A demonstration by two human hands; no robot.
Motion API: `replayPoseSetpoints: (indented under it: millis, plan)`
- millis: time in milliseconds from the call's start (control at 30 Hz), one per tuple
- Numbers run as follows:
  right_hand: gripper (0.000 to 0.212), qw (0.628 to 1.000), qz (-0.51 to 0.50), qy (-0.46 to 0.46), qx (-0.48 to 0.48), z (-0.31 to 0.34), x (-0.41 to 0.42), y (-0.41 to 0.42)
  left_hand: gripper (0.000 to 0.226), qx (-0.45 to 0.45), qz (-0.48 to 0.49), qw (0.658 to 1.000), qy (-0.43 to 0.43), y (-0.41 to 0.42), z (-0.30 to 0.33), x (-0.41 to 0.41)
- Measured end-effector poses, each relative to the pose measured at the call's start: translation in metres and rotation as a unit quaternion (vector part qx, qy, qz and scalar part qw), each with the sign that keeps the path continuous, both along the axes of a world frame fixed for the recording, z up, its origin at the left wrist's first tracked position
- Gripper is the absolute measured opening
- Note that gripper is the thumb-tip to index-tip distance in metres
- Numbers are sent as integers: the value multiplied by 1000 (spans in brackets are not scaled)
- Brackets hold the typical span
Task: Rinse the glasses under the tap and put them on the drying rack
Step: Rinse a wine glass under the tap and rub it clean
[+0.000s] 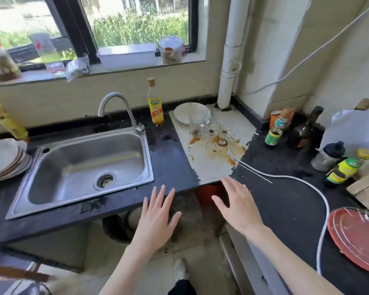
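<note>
The black stone surface [170, 158] runs across the middle of the frame and turns down the right side, with a white, brown-stained patch [213, 158] set into it at centre right. Left of centre, the rectangular stainless steel sink [83, 167] sits dry and bare, its curved grey tap [117, 107] arching over the back rim. At the far left edge, a stack of pale plates [4, 158] rests on the surface. At the lower right, a round red lid with a wire rack on it [358, 237]; a white cable [307, 184] snakes towards it. Upper centre, a white plate [191, 112] lies at the back of the stained patch, beside a yellow-labelled bottle of oil [155, 103]. Now the clear drinking glasses [209, 126]: a cluster of them stands on that patch just in front of the plate, one with a handle, brown dregs in their bottoms. Both hands hover low in the frame, well short of the glasses. The left hand [158, 216] is spread flat, fingers apart, empty, off the surface's front edge. The right hand [237, 205] is likewise splayed wide and empty, its fingertips at the patch's near edge, the glasses straight above it in frame.
</note>
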State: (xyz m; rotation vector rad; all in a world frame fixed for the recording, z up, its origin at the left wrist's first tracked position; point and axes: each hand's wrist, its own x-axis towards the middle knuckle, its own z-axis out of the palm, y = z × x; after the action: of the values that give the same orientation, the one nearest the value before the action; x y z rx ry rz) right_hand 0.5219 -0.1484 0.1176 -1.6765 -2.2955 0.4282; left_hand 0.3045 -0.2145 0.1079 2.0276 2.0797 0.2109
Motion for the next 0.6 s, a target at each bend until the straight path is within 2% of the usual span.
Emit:
replayPoseSetpoints:
  millis: [167,267,433,533,600]
  plan:
    - [61,999,-39,-2,-25,-3,-6,94,63,-2,-33,999,-28,108,-2,-13]
    - [58,998,-56,0,-39,-3,-6,146,63,-11,-44,999,-17,167,-2,-15]
    - [48,993,-100,15,-62,-5,6,221,64,-36,-86,996,-15,225,-12,-8]
    - [53,989,-124,35,-74,-11,13,267,69,-58,-97,994,-1,246,-27,-5]
    - [63,986,-138,47,-85,-18,16,300,77,-60,-87,994,-16,261,-34,-1]
